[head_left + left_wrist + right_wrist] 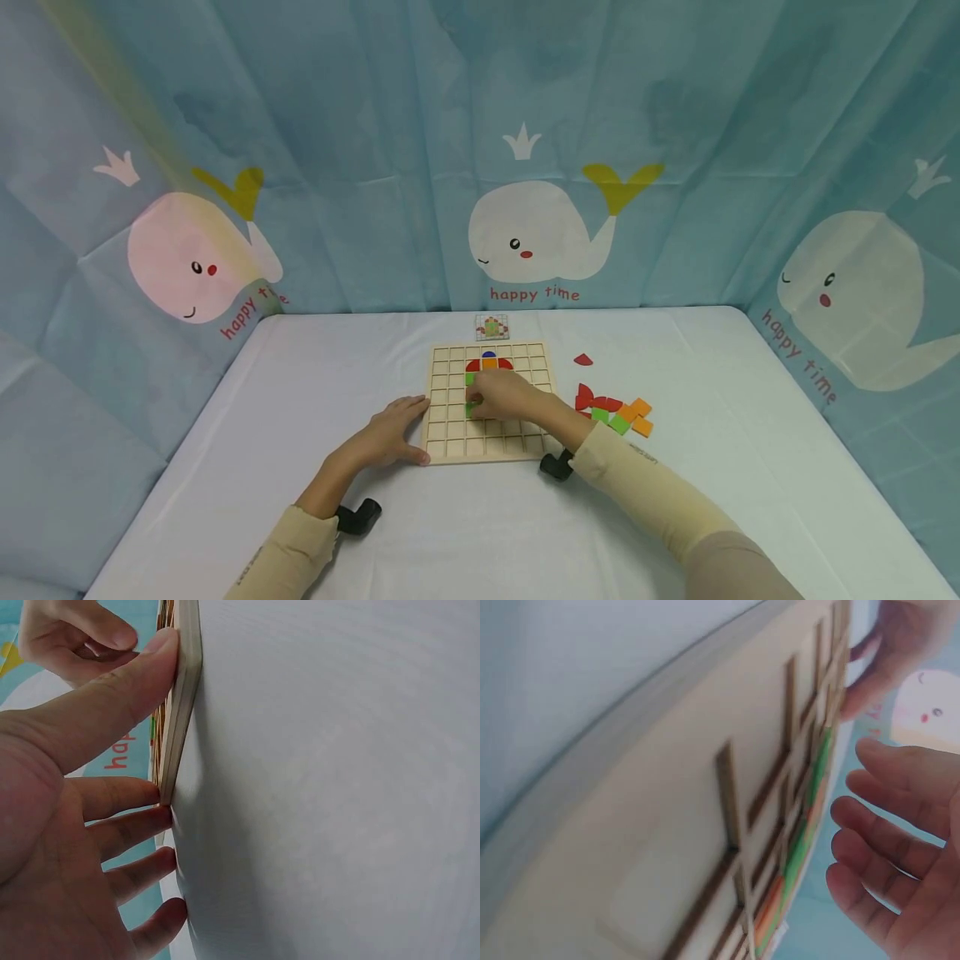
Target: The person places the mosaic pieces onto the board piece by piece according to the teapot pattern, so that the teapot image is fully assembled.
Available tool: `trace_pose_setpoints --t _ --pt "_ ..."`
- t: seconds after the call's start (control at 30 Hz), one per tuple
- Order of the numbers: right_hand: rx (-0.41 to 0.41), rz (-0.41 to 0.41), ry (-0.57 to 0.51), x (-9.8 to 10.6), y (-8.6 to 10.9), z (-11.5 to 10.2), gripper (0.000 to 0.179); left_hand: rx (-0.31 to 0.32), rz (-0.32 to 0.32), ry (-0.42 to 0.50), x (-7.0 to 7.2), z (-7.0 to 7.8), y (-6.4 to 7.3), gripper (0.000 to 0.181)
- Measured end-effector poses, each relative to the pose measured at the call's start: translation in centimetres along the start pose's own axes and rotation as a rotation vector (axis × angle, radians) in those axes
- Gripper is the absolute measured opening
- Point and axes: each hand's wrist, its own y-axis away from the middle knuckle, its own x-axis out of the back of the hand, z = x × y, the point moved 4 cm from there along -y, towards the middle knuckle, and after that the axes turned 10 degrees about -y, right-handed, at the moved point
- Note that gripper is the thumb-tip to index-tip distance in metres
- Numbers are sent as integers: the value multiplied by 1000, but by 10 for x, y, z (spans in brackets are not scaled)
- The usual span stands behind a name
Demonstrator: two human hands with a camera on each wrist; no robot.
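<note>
A wooden grid board (447, 446) lies on the white table. My left hand (390, 432) touches its left side, thumb by the near corner; in the left wrist view the left thumb (112, 701) rests against the board's edge and the other fingers are spread. Over the board's middle is my right hand (504, 395), its fingers loosely bent in the right wrist view, with no piece visible in them. A blue piece (489, 355), an orange square (490, 363), red pieces (473, 366) and green squares (470, 379) sit in the grid, partly hidden by that hand.
Loose red pieces (584, 396), orange squares (642, 407) and green squares (619, 424) lie right of the board, with one red piece (582, 360) farther back. A small pattern card (492, 327) lies behind the board. A whale-print curtain (375, 167) surrounds the table.
</note>
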Motion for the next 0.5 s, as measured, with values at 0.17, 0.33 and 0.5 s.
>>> trace_pose_setpoints --t 0.17,0.33,0.5 --pt "-6 42 -41 15 16 0 19 4 6 -14 0 -2 -3 96" --pt "-44 82 -32 30 37 14 21 7 8 -13 -1 -2 -3 97" --pt "-86 130 -34 41 66 39 18 4 3 -21 -2 -2 -2 97"
